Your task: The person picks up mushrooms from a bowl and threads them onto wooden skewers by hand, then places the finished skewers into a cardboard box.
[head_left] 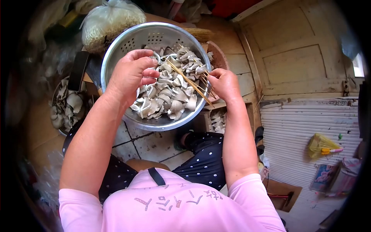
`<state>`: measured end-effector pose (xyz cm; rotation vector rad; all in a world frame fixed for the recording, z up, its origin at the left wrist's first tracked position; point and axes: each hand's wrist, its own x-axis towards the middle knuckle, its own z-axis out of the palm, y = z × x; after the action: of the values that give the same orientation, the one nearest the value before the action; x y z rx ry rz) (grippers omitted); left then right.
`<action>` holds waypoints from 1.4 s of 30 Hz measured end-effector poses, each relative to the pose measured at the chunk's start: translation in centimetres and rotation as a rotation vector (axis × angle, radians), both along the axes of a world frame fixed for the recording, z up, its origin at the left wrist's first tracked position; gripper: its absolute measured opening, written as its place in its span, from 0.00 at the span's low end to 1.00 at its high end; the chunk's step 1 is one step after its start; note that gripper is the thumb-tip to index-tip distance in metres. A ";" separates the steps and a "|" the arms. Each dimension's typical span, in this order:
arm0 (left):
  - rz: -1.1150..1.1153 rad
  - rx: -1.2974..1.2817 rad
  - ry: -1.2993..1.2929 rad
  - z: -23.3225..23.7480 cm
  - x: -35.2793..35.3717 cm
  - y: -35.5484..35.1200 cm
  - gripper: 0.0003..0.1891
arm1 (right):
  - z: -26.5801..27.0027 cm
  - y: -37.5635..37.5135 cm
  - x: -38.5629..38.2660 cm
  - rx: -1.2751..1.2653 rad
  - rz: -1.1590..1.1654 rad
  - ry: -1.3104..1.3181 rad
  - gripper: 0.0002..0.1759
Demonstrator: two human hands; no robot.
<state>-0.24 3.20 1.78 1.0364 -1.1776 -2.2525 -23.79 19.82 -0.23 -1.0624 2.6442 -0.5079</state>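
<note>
**A:** ok what's the big shiny thing?

**B:** A metal colander (116,50), right in front of the person's knees, with a heap of grey mushroom pieces (170,98) inside.

**A:** And the hands?

**B:** The left hand (131,75) is over the heap on the near-left side. Its fingers are curled in narrow, and I can't tell if they've got a piece. The right hand (224,83) is at the right rim, fingers pinched tight on a bunch of thin wooden skewers (189,81) that slant across the mushrooms.
</note>
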 end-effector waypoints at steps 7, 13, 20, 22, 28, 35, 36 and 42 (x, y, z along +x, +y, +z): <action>0.015 -0.031 -0.007 0.2 -0.1 -0.2 0.23 | 2.5 -0.6 4.1 -0.121 0.236 0.324 0.10; -0.174 -0.264 -0.166 -0.4 -0.3 0.0 0.15 | 0.3 -1.0 5.7 0.299 0.286 0.227 0.09; -0.720 -0.809 -0.545 -2.0 -0.3 1.0 0.10 | -2.3 -1.2 5.1 0.257 0.223 0.274 0.06; -0.749 -0.847 -0.571 -2.5 -0.2 1.7 0.10 | -2.2 -1.2 5.2 0.253 0.221 0.288 0.07; -0.909 -0.963 -0.579 -3.9 -1.0 3.8 0.14 | -1.6 -1.6 5.7 0.316 0.235 0.286 0.08; -0.867 -1.064 -0.614 -5.4 -1.8 5.9 0.16 | -2.3 -1.4 5.6 0.290 0.217 0.311 0.08; -0.851 -1.099 -0.616 -5.4 -1.8 6.0 0.15 | -2.2 -1.4 5.6 0.328 0.232 0.305 0.08; -1.002 -0.971 -0.670 -4.0 -2.3 4.6 0.15 | -1.7 -1.0 5.4 0.359 0.254 0.256 0.09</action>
<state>-2.49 7.76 -2.27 0.8304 -3.1559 -1.3191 -18.36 18.85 -1.96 -1.3865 2.6094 0.1610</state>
